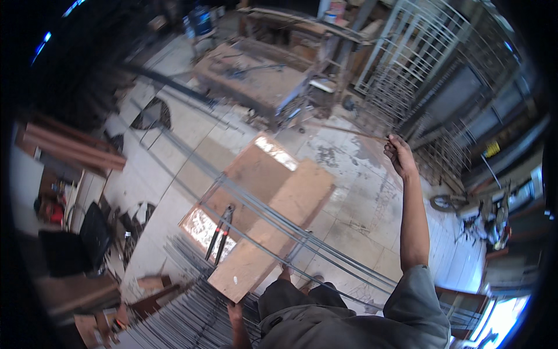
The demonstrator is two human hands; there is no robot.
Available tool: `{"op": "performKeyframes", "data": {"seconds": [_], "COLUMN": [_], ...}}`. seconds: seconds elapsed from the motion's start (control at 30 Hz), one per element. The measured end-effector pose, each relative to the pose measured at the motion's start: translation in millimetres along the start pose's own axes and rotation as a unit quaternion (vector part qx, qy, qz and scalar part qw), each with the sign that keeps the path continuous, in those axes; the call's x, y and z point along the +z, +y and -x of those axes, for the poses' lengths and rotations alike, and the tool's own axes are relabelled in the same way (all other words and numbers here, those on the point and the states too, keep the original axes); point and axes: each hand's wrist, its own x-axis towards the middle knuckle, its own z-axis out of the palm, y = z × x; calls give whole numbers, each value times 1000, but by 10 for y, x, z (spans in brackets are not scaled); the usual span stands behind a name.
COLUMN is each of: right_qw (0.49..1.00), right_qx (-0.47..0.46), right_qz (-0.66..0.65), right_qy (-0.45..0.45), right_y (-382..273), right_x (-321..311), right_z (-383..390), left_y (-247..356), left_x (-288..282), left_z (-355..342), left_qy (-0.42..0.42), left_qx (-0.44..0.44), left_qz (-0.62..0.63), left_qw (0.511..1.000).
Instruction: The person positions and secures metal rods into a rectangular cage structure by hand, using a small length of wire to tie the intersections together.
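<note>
My right hand (pixel 398 154) is raised at the right, fingers closed on a thin brown rod (pixel 349 130). My left hand (pixel 235 309), at the lower edge, touches the near end of a long plywood board (pixel 244 272); its fingers are mostly hidden. The board rests on a brown work surface (pixel 235 166) with white patches. Several long steel bars with rectangular stirrups (pixel 296 247) cross it diagonally. Dark pliers with red-marked handles (pixel 217 238) lie beside the board.
A bundle of rods (pixel 174 323) lies at lower left, near a black chair (pixel 64 253). Stacked planks (pixel 70 145) stand at left. A low dusty bench (pixel 244 84) is ahead. White grilles (pixel 407 41) lean at upper right; a bicycle or motorbike (pixel 482 221) stands at right.
</note>
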Motion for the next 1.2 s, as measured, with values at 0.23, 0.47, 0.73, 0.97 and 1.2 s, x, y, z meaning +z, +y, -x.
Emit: {"op": "performKeyframes", "data": {"seconds": [0.23,0.47,0.73,0.97,1.2], "right_qw": [955,896,708,603,615], "right_qx": [-16,-294,-361,-385,-360], "right_qz": [-178,-156,-202,-389,-439], "right_qy": [235,294,572,581,547], "right_y": [-759,-1102,-211,658,1136], "right_x": [-1932,-3329,-3842,-4340,-5544], "right_z": [1945,5385,8303,8954,9237], "left_y": [-109,-433,-336,-746,-1720], "left_x": [521,1115,2281,4127,5946], "left_z": [-249,-489,522,2257,4685], "left_qy": [-222,-317,-535,-638,-728], "left_qx": [-14,-72,94,271,307], "left_qz": [-245,-208,-476,-587,-523], "left_qw": [944,922,692,419,320]}}
